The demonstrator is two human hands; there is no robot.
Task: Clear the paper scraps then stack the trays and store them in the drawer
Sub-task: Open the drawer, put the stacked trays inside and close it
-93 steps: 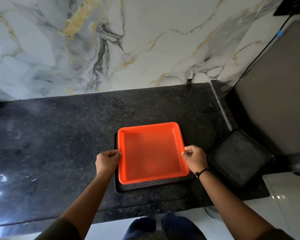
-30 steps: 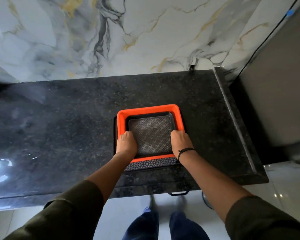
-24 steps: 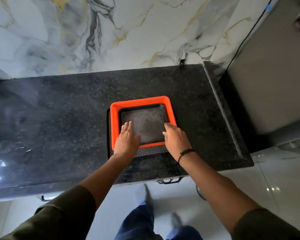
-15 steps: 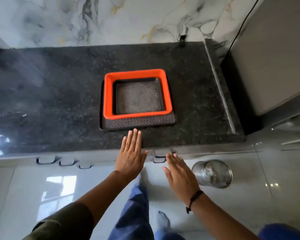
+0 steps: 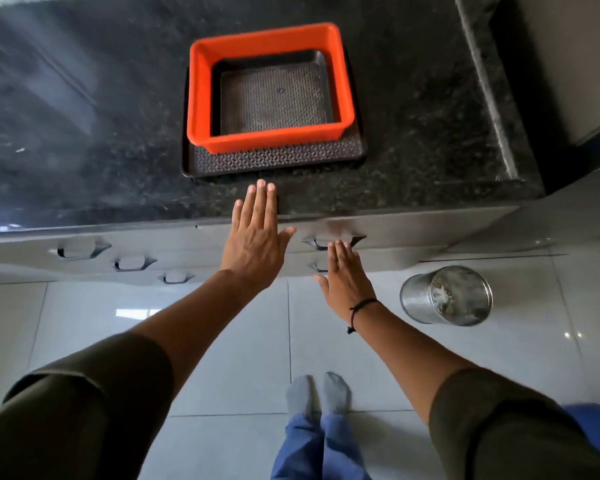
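Three trays sit stacked on the black granite counter (image 5: 84,133): a large black tray (image 5: 278,157) at the bottom, an orange tray (image 5: 201,84) on it, and a small black patterned tray (image 5: 274,98) nested inside. My left hand (image 5: 257,237) hovers flat and empty over the counter's front edge, just in front of the stack. My right hand (image 5: 343,275) is lower, fingers straight, its tips at a recessed drawer handle (image 5: 326,241) under the counter. The drawers look shut.
Several more recessed handles (image 5: 80,249) line the grey cabinet front to the left. A steel bin (image 5: 445,294) stands on the white tiled floor at the right. A grey appliance (image 5: 568,64) flanks the counter's right end. My socked feet (image 5: 317,393) are below.
Both hands left the trays and drew back toward the counter's front edge. The small black tray went from beside the stack into the orange tray. My view tilted down to the drawers and floor.
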